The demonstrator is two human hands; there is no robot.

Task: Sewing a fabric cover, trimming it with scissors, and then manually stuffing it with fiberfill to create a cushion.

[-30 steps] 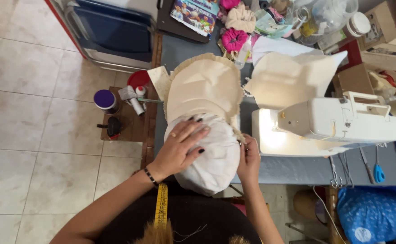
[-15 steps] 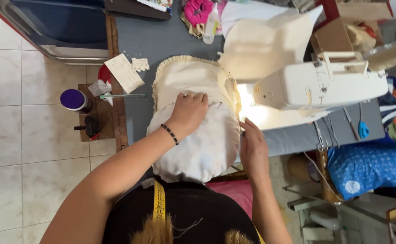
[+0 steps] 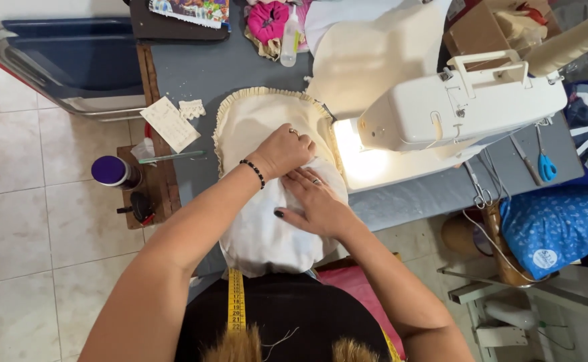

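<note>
Both hands are now pressing on the cream cloth.

The right hand (image 3: 321,204) has slid up beside the left hand (image 3: 282,151); fingers are lying flat, gripping nothing, smoothing the frilled cream cloth (image 3: 267,134) over the desk's (image 3: 200,67) near edge, beside the white sewing machine (image 3: 455,107).

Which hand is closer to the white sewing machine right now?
The right hand, though narrowly. It lies flat on the cream fabric just below and left of the sewing machine. The left hand presses the fabric slightly farther left, beside the ruffled edge.
</note>
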